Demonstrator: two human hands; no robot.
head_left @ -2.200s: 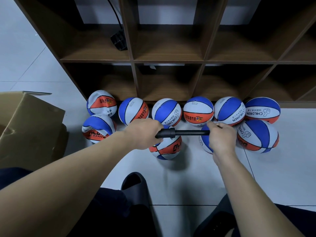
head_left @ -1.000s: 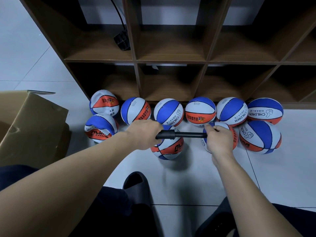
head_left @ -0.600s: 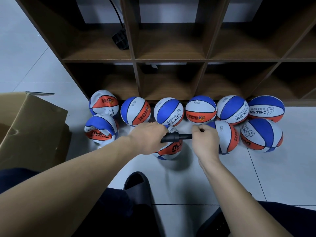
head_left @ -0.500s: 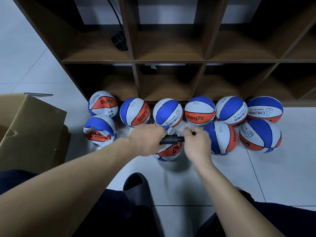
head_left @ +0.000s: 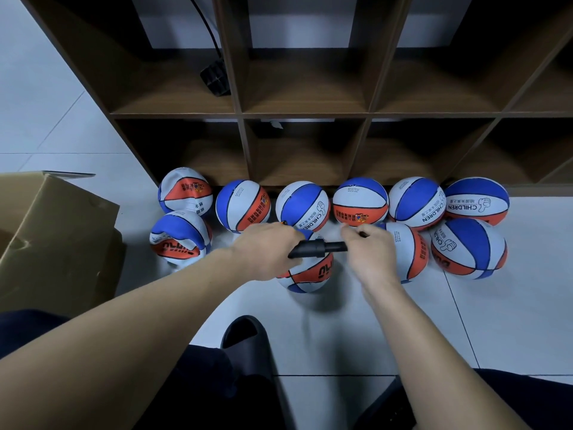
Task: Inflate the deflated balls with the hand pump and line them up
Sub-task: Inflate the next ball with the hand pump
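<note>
Pump [head_left: 316, 247] above front ball [head_left: 307, 271], left hand [head_left: 266, 251] grip holding barrel, right hand [head_left: 370, 252] grip holding handle.

Both hands hold a black hand pump [head_left: 316, 249] level above a ball [head_left: 307, 273] on the tiled floor [head_left: 502, 321]. The left hand [head_left: 266, 251] wraps the barrel; the right hand [head_left: 369, 252] clasps the handle end. Six balls line the foot of a wooden shelf [head_left: 310, 113]. A cardboard box [head_left: 55, 240] sits at left.

Right hand [head_left: 369, 252] has pushed the pump [head_left: 316, 248] handle in.
</note>
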